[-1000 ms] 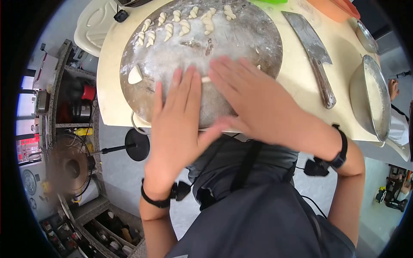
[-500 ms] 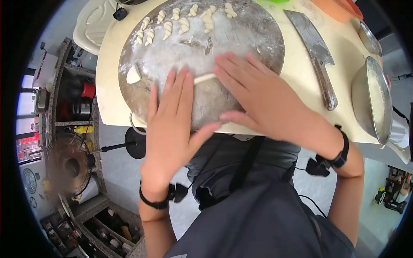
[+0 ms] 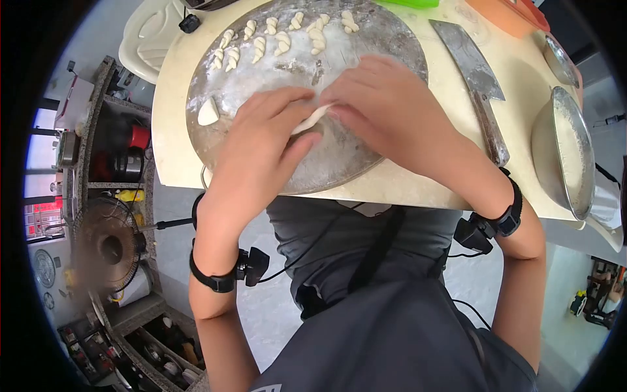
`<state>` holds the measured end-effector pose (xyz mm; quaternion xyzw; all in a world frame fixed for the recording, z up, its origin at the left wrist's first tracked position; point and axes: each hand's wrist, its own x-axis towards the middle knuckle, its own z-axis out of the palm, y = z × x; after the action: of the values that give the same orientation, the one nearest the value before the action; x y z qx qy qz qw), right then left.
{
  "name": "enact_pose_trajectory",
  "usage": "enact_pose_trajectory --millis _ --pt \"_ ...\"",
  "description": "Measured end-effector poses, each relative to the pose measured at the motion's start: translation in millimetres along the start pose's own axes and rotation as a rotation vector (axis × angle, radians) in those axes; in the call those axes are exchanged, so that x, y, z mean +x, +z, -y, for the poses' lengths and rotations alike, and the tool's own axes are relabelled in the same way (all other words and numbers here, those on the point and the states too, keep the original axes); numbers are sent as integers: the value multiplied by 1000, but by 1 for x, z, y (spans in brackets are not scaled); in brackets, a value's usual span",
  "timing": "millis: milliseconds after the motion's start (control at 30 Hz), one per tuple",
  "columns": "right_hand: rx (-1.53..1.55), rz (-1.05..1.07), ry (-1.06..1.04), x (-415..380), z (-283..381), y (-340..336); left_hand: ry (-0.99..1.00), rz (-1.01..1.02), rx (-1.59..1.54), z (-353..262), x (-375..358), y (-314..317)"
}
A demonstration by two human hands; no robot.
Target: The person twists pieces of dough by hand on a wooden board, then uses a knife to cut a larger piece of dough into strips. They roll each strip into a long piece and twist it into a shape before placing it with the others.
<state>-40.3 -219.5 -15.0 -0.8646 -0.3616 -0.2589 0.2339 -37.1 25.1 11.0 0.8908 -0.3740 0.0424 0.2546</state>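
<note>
A thin dough strip (image 3: 311, 121) is held between my two hands above the round floured board (image 3: 261, 77). My left hand (image 3: 258, 140) curls its fingers and thumb around the strip's left end. At the other end, my right hand (image 3: 385, 108) pinches the dough, its fingertips slightly blurred. Several twisted dough pieces, one of them a larger twist (image 3: 317, 39), lie along the far part of the board. A small white dough lump (image 3: 208, 112) rests near the board's left edge, beside my left hand.
Right of the board lies a cleaver (image 3: 480, 78) on the cream table (image 3: 450, 117). A metal bowl of flour (image 3: 563, 153) stands at the right edge, with a smaller bowl (image 3: 560, 60) and an orange container (image 3: 513, 16) beyond. On the left are a white chair (image 3: 149, 39) and a fan (image 3: 110, 247).
Both hands were flat with fingers spread over the dough strip. Now their fingers have curled around its ends, and the strip is raised and slanted. The hands have come closer together.
</note>
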Motion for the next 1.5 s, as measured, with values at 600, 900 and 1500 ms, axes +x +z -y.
enact_pose_trajectory --millis 600,900,1500 --pt "126 -411 407 3 -10 -23 -224 80 -946 -10 106 5" --pt "215 -487 239 0 -19 -23 -196 66 -847 -2 94 -8" --pt "197 -404 243 -2 -17 -28 -328 -37 -1239 0 77 -11"
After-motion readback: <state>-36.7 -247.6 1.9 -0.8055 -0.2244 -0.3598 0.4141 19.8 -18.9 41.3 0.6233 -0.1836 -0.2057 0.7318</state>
